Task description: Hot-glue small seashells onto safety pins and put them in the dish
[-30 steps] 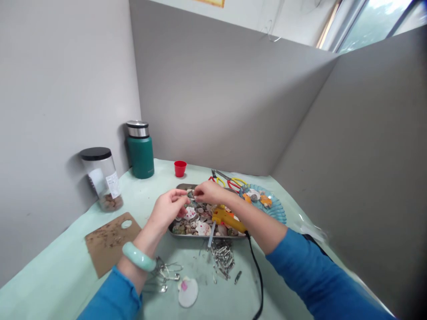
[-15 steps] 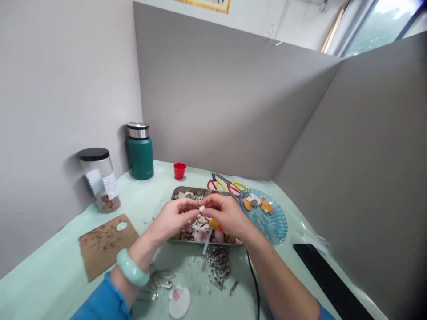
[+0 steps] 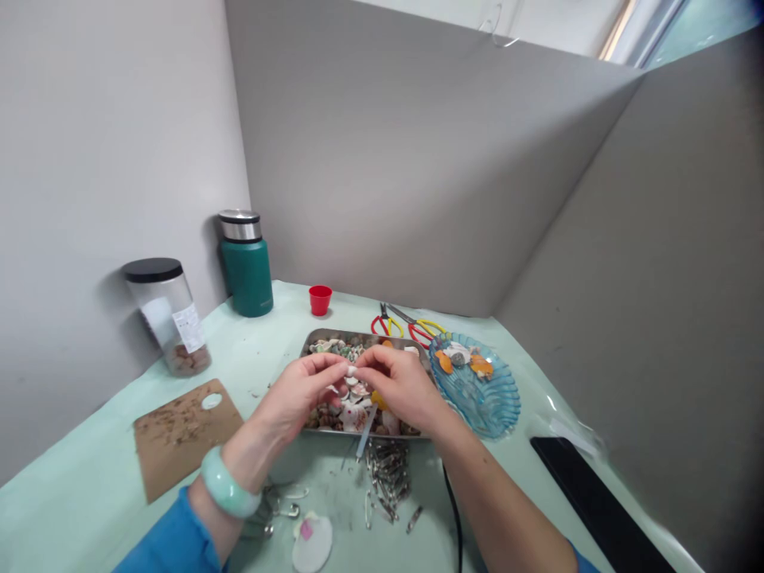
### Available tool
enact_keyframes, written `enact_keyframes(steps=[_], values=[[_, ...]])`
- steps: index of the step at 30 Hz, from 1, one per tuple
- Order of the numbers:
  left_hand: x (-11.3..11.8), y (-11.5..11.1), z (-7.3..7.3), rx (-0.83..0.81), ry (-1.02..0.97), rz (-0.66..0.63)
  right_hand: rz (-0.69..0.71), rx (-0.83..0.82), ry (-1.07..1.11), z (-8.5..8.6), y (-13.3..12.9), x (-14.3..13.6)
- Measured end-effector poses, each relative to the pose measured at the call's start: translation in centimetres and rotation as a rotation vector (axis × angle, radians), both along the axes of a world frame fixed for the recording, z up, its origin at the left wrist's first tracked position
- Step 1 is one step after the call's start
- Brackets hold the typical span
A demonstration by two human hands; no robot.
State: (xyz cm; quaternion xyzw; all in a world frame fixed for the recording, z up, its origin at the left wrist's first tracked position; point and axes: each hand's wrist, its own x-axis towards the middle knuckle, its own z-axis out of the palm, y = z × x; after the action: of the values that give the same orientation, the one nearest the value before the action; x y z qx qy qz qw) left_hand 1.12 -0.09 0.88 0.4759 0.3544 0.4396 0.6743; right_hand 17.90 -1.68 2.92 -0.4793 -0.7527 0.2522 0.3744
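Observation:
Over the metal tray (image 3: 310, 342) of seashells, my left hand (image 3: 298, 394) and my right hand (image 3: 403, 386) meet fingertip to fingertip. Between them they pinch a small white shell-like piece (image 3: 352, 371), too small to make out fully. Both hands are closed on it. Beneath my right hand, partly hidden, lies a yellow glue gun (image 3: 377, 399) with a translucent glue stick (image 3: 366, 434) poking out over the tray's near edge. A pile of safety pins (image 3: 387, 473) lies in front of the tray. Nearer still is a flat white shell (image 3: 313, 545) with a pink spot.
A blue plate (image 3: 477, 406) with orange and white shells stands right of the tray, scissors (image 3: 418, 326) behind. A red cup (image 3: 321, 301), green flask (image 3: 247, 274), lidded jar (image 3: 167, 318) and brown board (image 3: 185, 458) stand left. A black cable (image 3: 454, 517) runs toward me.
The white piece has turned between my fingertips and shifted slightly left. My left hand's lower fingers show more spread out. The camera view has tilted down a little.

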Motion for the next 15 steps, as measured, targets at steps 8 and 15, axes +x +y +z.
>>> enact_keyframes(steps=[8,15], values=[[0.2,-0.1,0.1,0.071,0.045,0.005,-0.052,-0.011,0.014,0.1,-0.2,-0.1],[0.1,-0.2,0.1,0.012,-0.064,-0.044,-0.027,0.056,-0.036,1.1,-0.5,0.5]])
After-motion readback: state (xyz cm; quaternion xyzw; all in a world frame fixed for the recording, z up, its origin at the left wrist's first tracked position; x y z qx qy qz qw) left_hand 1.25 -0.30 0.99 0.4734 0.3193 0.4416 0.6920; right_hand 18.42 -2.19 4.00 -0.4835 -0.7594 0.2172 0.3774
